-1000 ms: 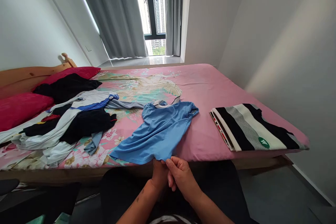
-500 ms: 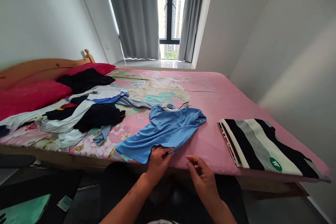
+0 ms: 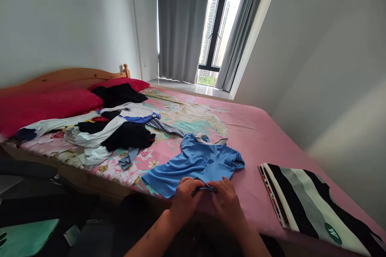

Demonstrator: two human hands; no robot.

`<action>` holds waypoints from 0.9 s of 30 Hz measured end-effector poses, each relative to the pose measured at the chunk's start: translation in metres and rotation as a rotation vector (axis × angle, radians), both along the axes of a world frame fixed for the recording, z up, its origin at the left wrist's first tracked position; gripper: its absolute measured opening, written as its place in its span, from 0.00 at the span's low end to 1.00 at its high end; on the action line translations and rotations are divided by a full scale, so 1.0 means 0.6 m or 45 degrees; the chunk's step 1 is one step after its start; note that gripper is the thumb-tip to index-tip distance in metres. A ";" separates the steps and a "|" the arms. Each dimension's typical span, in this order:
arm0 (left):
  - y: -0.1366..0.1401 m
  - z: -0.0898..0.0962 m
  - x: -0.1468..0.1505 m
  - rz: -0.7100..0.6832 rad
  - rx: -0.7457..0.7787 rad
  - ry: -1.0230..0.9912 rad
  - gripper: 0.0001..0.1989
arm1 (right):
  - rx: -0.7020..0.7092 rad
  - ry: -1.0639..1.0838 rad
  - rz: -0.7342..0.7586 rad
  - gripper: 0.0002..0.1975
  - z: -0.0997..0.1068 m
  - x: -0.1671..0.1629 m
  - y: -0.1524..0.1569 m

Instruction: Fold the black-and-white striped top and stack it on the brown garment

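A light blue polo shirt (image 3: 200, 158) with a white, dark-edged collar lies on the bed's near edge, collar pointing away from me. My left hand (image 3: 187, 194) pinches its bottom hem. Close beside it, my right hand (image 3: 224, 196) also has its fingers closed on the hem, a short stretch of dark-looking edge showing between the two hands. The hem is lifted slightly towards me, while the rest of the shirt lies loosely creased on the sheet.
Jumbled clothes (image 3: 120, 128) lie on the bed's left, near red pillows (image 3: 60, 106). On the right is a folded stack with a black, white and grey striped garment (image 3: 313, 200) on top. A green object (image 3: 28, 237) is low at left. Grey curtains (image 3: 183, 28) hang beyond.
My right hand has moved left from beside the shirt and taken hold of the hem. My left hand keeps its grip. The view has tilted and shifted.
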State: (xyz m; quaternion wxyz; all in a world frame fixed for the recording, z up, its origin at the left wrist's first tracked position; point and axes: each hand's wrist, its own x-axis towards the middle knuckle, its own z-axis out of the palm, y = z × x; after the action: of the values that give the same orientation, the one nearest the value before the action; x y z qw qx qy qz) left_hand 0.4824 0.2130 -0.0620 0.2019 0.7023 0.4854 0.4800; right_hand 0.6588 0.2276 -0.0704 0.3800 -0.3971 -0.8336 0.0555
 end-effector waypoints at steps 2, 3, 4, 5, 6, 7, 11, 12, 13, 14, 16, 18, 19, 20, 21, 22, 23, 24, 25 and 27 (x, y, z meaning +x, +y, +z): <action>-0.002 -0.002 -0.007 0.036 -0.072 -0.082 0.14 | -0.003 0.005 0.001 0.14 -0.001 -0.010 -0.010; -0.002 -0.003 -0.010 0.031 -0.114 -0.105 0.19 | -0.006 0.012 -0.002 0.13 -0.002 -0.014 -0.014; -0.003 -0.003 -0.014 0.008 -0.154 -0.107 0.23 | -0.012 0.020 -0.004 0.13 -0.004 -0.017 -0.017; -0.003 -0.003 -0.017 -0.029 -0.188 -0.085 0.24 | -0.024 0.025 -0.001 0.12 -0.007 -0.020 -0.020; -0.003 -0.003 -0.020 -0.067 -0.212 -0.042 0.21 | -0.039 0.029 0.003 0.12 -0.010 -0.023 -0.022; -0.004 -0.003 -0.024 -0.099 -0.226 0.013 0.18 | -0.060 0.030 0.009 0.12 -0.014 -0.025 -0.025; -0.008 0.000 -0.033 -0.138 -0.188 0.244 0.07 | -0.146 0.022 0.009 0.13 -0.037 -0.029 -0.028; -0.009 0.001 -0.035 -0.126 -0.161 0.283 0.07 | -0.153 0.014 -0.003 0.13 -0.046 -0.027 -0.024; -0.011 0.001 -0.038 -0.106 -0.132 0.308 0.08 | -0.151 0.005 -0.021 0.14 -0.056 -0.023 -0.018; -0.012 0.000 -0.043 -0.082 -0.104 0.317 0.09 | -0.134 0.000 -0.051 0.16 -0.067 -0.017 -0.008; -0.012 -0.001 -0.056 -0.033 -0.055 0.298 0.09 | -0.075 0.015 -0.158 0.18 -0.090 0.005 0.023; -0.009 -0.002 -0.075 -0.001 -0.021 0.261 0.08 | -0.030 0.063 -0.349 0.16 -0.110 0.039 0.064; -0.008 -0.002 -0.085 -0.001 -0.016 0.252 0.08 | -0.035 0.082 -0.462 0.15 -0.116 0.058 0.087; -0.008 0.000 -0.094 -0.009 -0.022 0.257 0.08 | -0.059 0.093 -0.563 0.14 -0.121 0.079 0.108; -0.011 0.002 -0.102 -0.018 -0.040 0.278 0.08 | -0.093 0.093 -0.634 0.14 -0.124 0.097 0.127; -0.017 0.005 -0.107 -0.026 -0.066 0.315 0.09 | -0.129 0.090 -0.662 0.15 -0.127 0.114 0.142; -0.026 0.008 -0.110 -0.031 -0.093 0.363 0.10 | -0.160 0.078 -0.647 0.16 -0.132 0.127 0.153; -0.038 0.011 -0.111 -0.036 -0.124 0.418 0.11 | -0.190 0.063 -0.600 0.18 -0.139 0.136 0.160; -0.051 0.013 -0.109 -0.043 -0.154 0.471 0.11 | -0.227 0.040 -0.552 0.19 -0.150 0.143 0.164; -0.072 0.010 -0.104 -0.097 -0.199 0.542 0.10 | -0.280 -0.135 -0.575 0.21 -0.181 0.154 0.169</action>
State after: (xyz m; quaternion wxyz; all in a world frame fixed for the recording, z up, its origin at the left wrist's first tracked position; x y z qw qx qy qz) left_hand 0.4200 0.1701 -0.0563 0.1666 0.7878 0.5260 0.2739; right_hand 0.7512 0.3291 -0.1792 0.2931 -0.6145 -0.7314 0.0388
